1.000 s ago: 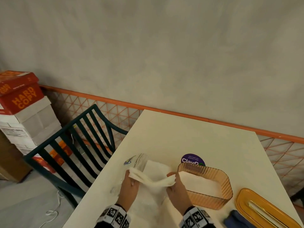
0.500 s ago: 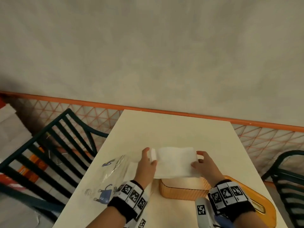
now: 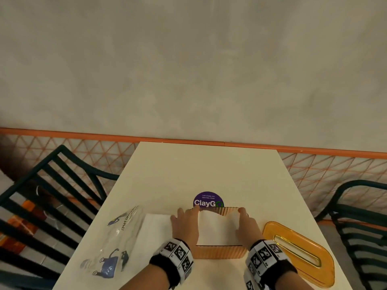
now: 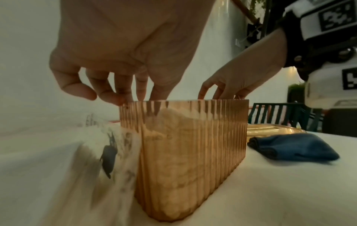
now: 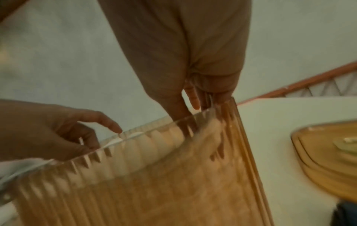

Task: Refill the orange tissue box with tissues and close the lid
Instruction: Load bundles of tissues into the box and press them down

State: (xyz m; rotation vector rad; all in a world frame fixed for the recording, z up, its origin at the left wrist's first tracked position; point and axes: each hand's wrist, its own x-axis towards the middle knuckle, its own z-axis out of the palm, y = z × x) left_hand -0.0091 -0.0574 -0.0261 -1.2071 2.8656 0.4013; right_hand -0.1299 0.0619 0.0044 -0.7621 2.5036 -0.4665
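Observation:
The orange ribbed tissue box (image 3: 219,252) stands open near the table's front edge. A white tissue stack (image 3: 217,228) sits in its opening, its top just under the rim. My left hand (image 3: 185,220) grips the stack's left end and my right hand (image 3: 247,223) grips its right end. In the left wrist view the left hand's fingers (image 4: 123,93) reach down past the rim of the box (image 4: 193,152). In the right wrist view the right hand's fingers (image 5: 193,105) dip inside the box (image 5: 154,191) at its end wall. The orange lid (image 3: 297,254) lies flat to the right.
More white tissues (image 3: 155,229) and a clear printed wrapper (image 3: 113,243) lie left of the box. A folded blue cloth (image 4: 293,146) rests near the lid. A purple sticker (image 3: 208,200) is behind the box. Dark chairs (image 3: 52,195) flank the table (image 3: 209,168).
Both hands lifted the tissue stack off the table, carried it right over the box and lowered it into the opening. The head view has swung right and down.

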